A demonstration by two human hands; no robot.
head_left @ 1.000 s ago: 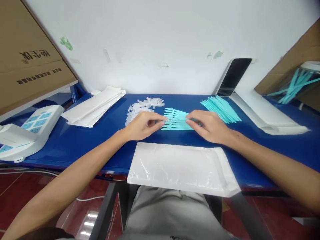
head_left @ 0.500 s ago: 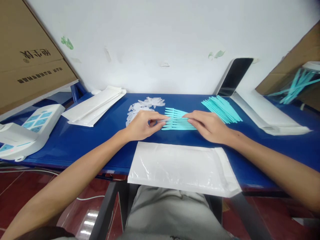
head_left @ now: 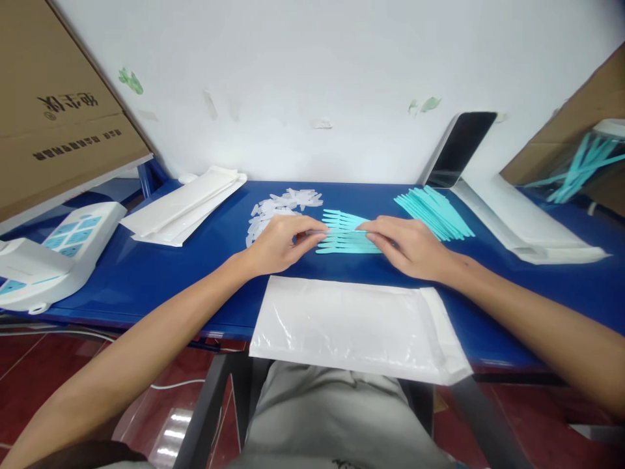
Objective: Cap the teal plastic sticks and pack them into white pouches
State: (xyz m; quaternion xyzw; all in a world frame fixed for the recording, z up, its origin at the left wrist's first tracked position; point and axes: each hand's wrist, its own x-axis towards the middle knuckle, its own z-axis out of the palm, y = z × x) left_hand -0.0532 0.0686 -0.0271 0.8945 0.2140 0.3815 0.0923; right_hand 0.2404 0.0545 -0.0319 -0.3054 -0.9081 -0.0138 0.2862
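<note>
My left hand [head_left: 283,244] pinches a small translucent cap at the left end of a teal stick. My right hand [head_left: 413,247] pinches the same teal stick [head_left: 347,231] near its right end. Under it lies a row of several teal sticks [head_left: 349,247], side by side on the blue table [head_left: 185,280]. Translucent caps [head_left: 278,205] lie in a loose heap behind my left hand. Another pile of teal sticks [head_left: 434,213] rests behind my right hand. A clear-fronted white pouch [head_left: 346,326] lies at the table's front edge, below both hands.
White pouches [head_left: 183,205] lie at the left, beside a white power strip [head_left: 83,241]. A phone [head_left: 461,150] leans on the wall at the right, near more white pouches [head_left: 532,228]. Cardboard [head_left: 58,91] stands at the left; a clear bag of teal sticks [head_left: 581,166] is far right.
</note>
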